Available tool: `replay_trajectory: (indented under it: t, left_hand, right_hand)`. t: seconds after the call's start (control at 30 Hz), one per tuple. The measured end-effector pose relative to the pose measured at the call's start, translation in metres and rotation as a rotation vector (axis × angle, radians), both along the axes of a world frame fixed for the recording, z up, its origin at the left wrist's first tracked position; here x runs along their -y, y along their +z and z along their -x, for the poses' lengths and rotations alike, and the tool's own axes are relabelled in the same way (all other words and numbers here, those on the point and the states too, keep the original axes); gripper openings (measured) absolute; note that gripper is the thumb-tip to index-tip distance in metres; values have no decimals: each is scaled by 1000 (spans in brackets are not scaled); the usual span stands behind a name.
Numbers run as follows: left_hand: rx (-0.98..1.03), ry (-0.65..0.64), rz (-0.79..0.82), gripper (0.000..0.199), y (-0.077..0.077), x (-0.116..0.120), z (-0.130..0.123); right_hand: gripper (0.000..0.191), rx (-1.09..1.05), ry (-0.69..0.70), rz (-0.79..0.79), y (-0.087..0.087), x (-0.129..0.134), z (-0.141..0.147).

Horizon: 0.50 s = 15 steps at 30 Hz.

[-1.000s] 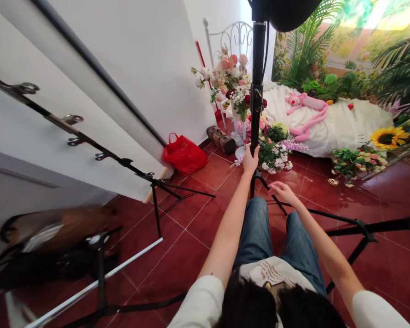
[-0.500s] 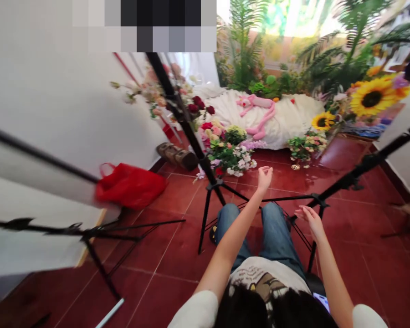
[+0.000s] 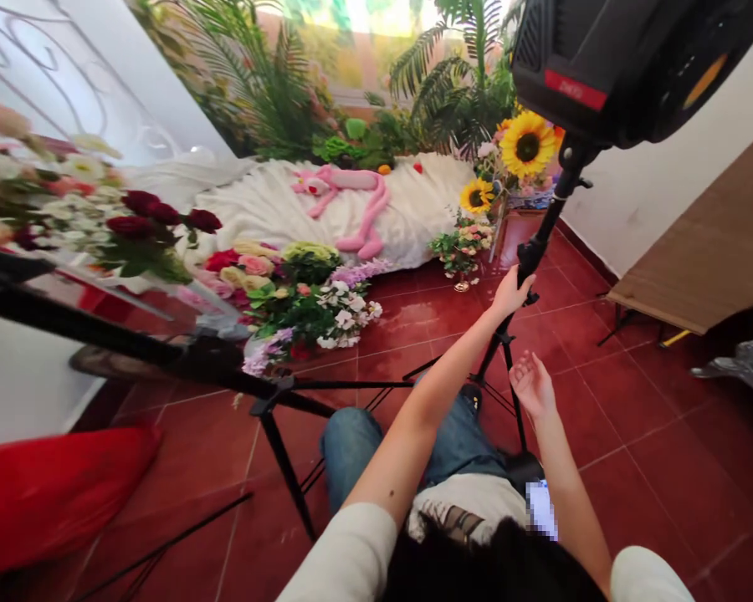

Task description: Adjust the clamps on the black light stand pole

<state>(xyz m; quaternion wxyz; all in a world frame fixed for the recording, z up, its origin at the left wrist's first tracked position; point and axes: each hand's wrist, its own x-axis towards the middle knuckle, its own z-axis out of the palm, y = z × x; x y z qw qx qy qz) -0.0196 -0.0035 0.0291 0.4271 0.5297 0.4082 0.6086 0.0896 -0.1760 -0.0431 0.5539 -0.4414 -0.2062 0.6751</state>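
Observation:
My left hand (image 3: pixel 513 294) reaches forward with its fingers around the pole of a black light stand (image 3: pixel 547 219). On top of that stand sits a big black studio light (image 3: pixel 621 71) with a red label. Lower and closer to me, my right hand (image 3: pixel 533 386) is held palm up beside the stand's legs, fingers loosely curled and apart, with nothing in it. A phone with a lit, blurred-out screen (image 3: pixel 541 508) lies at my right hip.
A second black stand (image 3: pixel 213 359) slants across the left, over a red bag (image 3: pixel 63 493). Artificial flowers (image 3: pixel 314 301) and sunflowers (image 3: pixel 527 149) surround a white cloth (image 3: pixel 257 201) bearing a pink plush toy (image 3: pixel 351 188). A brown panel (image 3: pixel 703 234) leans at the right.
The view has swung right, bringing the studio light into sight. My left hand has gone from a free pinch to holding the stand's pole. My right hand has turned palm up.

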Motion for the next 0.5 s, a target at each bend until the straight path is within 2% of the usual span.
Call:
replay_trajectory:
  t: [0.1,0.23,0.33,0.5]
  left_hand:
    - [-83,-43,11,35,-2,-17,-6]
    - [76,-142,80,34,-11,-20,-6]
    - [179,-121,139,36,-14,-16,-9]
    - [243,-96,155,36,-14,-14,-13]
  right_hand:
    - [12,-8,14,-56,14,-13,-9]
    - [10,-63,54,-124,32,-45,-12]
    - [10,-146,103,-164,47,-73,-7]
    - [26,-133,174,-244,66,-108,2]
